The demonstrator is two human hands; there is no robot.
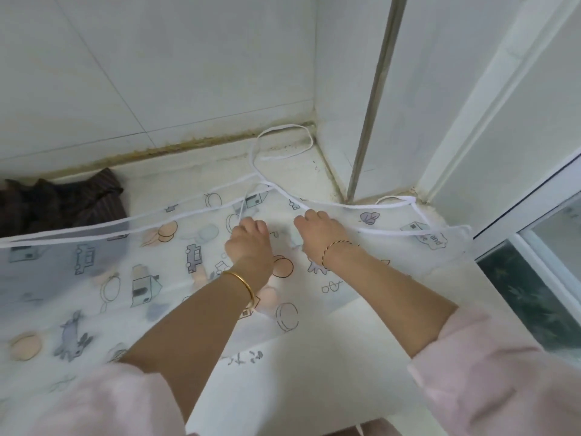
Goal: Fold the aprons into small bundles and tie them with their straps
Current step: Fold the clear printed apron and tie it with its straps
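white tabletop (pixel 314 372) in a tiled corner carries the work, with a white window frame (pixel 534 196) off to the right of the hands. nearest, two pale pink sleeves (pixel 94 401) give way to bare forearms, with a gold bangle (pixel 242 280) on the left wrist and a twisted cord bracelet (pixel 336 247) on the right. under and around both hands lies the translucent plastic apron (pixel 141 278) printed with cartoon houses, cars and fruit. it is spread flat, likely so the first fold comes out even. the left hand (pixel 248 243) has its fingers curled down, and a thin white strap (pixel 242 210) runs straight into them, so it looks pinched there, probably to gather it in. the right hand (pixel 317 234), just beside it, curls its fingers over the apron's white-trimmed upper edge; whether it pinches or only presses i cannot tell. beyond the hands the strap's loose loop trails to the wall corner. far left of the hands, against the wall, sits a crumpled dark striped cloth (pixel 63 199), possibly another apron waiting.
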